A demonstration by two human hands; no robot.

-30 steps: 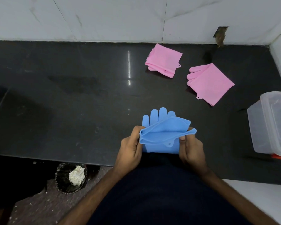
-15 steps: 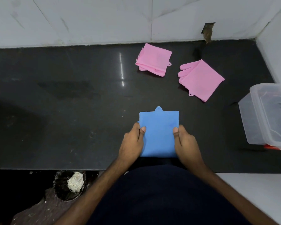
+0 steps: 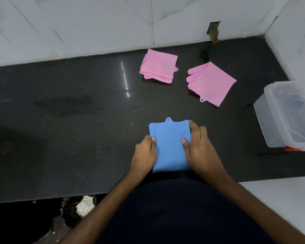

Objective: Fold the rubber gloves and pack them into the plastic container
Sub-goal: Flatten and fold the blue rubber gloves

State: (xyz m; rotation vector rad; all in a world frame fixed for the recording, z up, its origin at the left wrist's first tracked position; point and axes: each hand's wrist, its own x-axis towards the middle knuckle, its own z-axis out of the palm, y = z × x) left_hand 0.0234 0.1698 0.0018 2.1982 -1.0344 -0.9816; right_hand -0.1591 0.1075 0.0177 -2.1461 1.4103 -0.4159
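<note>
Your left hand (image 3: 144,152) grips the left edge of the folded blue glove (image 3: 170,147), thumb on top, fingers curled at its side. Your right hand (image 3: 200,147) rests on the right edge with fingers stretched out along it and the thumb pressing down. The blue glove lies flat on the dark bench (image 3: 77,120), close to you. Farther back lie a folded pink glove (image 3: 158,66) and, beside it, an unfolded pink glove (image 3: 212,83). The plastic container (image 3: 289,113) stands at the right, well apart from the blue glove.
</note>
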